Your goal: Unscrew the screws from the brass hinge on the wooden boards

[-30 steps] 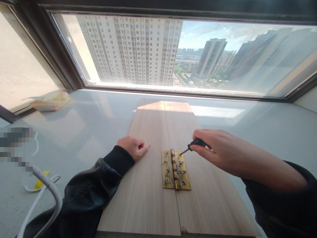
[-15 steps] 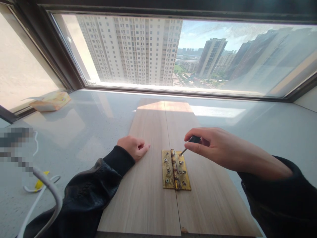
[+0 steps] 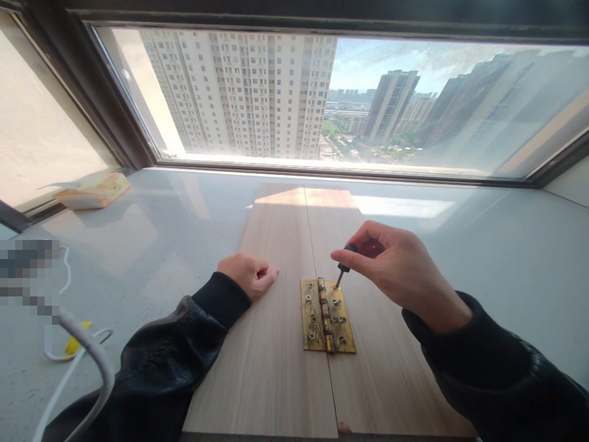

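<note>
Right hand (image 3: 399, 265) pinches a small black-handled screwdriver (image 3: 344, 270), thumb and fingertips closed round the handle, shaft angled down. Just below the grip, the tip sits at the far right corner of the brass hinge (image 3: 327, 315) (on a screw there, it seems, though too small to be sure). The hinge straddles the seam between two wooden boards (image 3: 271, 344). Off to the left of the grip, the left hand (image 3: 248, 273) rests loosely curled on the left board, holding nothing.
</note>
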The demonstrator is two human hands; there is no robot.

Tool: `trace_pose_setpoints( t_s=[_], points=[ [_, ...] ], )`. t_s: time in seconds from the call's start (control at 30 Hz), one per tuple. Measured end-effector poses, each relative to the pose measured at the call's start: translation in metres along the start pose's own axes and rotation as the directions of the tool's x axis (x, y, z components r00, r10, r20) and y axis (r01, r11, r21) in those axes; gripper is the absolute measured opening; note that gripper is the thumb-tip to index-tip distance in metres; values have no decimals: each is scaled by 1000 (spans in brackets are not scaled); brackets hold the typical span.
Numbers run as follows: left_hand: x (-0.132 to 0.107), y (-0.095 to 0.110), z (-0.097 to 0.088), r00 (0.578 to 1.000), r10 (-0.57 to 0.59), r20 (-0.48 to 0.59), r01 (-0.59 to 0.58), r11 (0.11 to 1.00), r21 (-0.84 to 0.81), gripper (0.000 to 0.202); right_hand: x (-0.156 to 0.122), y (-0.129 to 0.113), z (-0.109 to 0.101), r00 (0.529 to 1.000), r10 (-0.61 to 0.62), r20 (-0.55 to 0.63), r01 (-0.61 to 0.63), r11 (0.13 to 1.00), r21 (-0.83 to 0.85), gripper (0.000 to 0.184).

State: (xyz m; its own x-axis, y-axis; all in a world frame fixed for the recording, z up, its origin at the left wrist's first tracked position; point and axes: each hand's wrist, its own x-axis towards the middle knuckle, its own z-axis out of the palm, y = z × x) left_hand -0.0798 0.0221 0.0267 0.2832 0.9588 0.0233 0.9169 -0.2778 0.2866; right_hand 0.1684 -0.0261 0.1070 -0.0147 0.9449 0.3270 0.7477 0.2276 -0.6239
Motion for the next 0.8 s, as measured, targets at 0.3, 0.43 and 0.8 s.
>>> trace_pose_setpoints(
  t_s=[0.3, 0.43, 0.8],
  points=[
    [0, 0, 0, 1000, -5, 1, 5, 1000, -2, 48, -26, 27, 31, 943, 27, -332, 149, 856, 494, 14],
    [0, 1, 0, 1000, -8, 0, 8, 1000, 1, 48, -32, 25, 33, 975, -55, -214, 172, 800, 574, 14],
    [-1, 0, 0, 1000, -6, 2, 6, 1000, 0, 48, -20, 40, 40, 991, -133, -5, 70, 491, 868, 13]
  ],
)
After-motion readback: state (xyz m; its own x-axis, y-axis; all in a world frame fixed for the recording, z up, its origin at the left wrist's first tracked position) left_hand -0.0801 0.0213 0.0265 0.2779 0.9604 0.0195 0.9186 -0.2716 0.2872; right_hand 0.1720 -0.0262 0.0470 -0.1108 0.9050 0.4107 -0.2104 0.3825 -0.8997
